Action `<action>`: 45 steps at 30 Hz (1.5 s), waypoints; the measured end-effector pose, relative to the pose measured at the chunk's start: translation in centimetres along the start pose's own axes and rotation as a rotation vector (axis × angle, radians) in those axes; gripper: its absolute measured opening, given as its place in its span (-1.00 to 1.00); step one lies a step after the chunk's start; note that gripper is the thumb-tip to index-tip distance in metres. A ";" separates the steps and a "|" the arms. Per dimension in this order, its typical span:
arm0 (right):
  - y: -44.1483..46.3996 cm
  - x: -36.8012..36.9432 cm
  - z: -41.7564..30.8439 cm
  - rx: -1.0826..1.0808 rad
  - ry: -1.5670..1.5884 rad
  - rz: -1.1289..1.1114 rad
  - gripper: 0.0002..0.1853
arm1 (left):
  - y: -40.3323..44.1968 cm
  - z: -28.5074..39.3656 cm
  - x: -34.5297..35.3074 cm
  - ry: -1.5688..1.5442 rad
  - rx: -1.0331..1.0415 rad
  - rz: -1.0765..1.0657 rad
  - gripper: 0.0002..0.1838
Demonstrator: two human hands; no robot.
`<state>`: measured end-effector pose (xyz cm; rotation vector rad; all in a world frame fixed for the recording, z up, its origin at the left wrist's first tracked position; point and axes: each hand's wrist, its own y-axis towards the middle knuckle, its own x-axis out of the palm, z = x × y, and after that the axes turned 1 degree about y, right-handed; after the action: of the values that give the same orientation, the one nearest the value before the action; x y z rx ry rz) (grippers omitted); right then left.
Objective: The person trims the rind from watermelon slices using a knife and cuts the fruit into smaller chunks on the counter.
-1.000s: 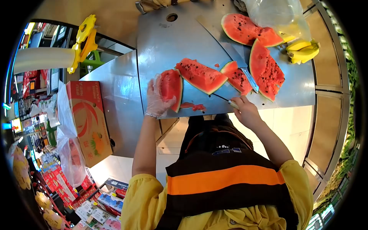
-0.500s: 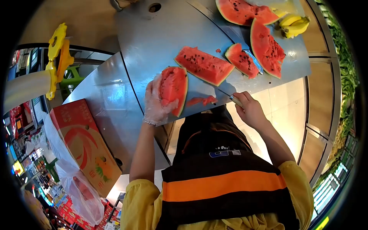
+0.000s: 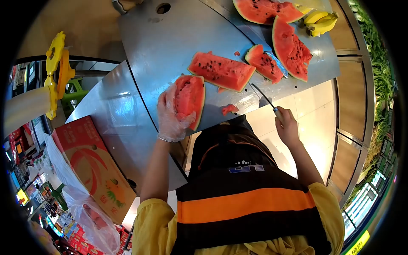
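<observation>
My left hand [image 3: 171,117], in a clear plastic glove, grips a watermelon piece [image 3: 190,98] near the front edge of the metal table [image 3: 157,46]. In my bare right hand [image 3: 285,126] is a knife [image 3: 264,96], held by its handle past the table's front edge, its blade pointing up and left over the table. A long watermelon chunk [image 3: 222,71] lies just beyond the held piece, with a smaller watermelon wedge [image 3: 264,63] to its right. A small red scrap of flesh [image 3: 229,109] rests between my hands.
Two large watermelon slices [image 3: 291,51] lie at the far right, beside a bunch of bananas [image 3: 321,23]. A red and brown carton [image 3: 95,163] stands at the left with a plastic bag [image 3: 91,216]. Yellow wheel-like parts [image 3: 57,70] stick out at the left.
The knife has moved right, away from the scraps, and its blade now points more upward. The scraps have shifted on the table. My left hand still holds the same piece.
</observation>
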<state>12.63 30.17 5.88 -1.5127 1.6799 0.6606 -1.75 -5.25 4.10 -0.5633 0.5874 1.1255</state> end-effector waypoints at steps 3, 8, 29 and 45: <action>-0.6 0.0 -1.2 -0.059 0.106 -0.082 -0.62 | -0.2 0.3 -0.3 0.029 0.017 -0.010 0.05; -0.8 1.7 -2.9 -0.141 0.063 -0.226 -0.60 | -0.4 0.4 -0.8 0.100 0.070 -0.090 0.05; 1.3 8.5 -8.6 0.075 0.539 -0.121 -0.69 | -4.7 1.0 5.5 -0.171 0.010 0.415 -0.14; 1.7 9.5 -9.6 0.104 0.523 -0.164 -0.69 | -4.2 0.0 4.5 -0.227 0.078 0.347 -0.17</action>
<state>9.00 17.27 3.52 -1.8264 1.8996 0.0853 3.64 -3.67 1.50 -0.2650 0.5405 1.4649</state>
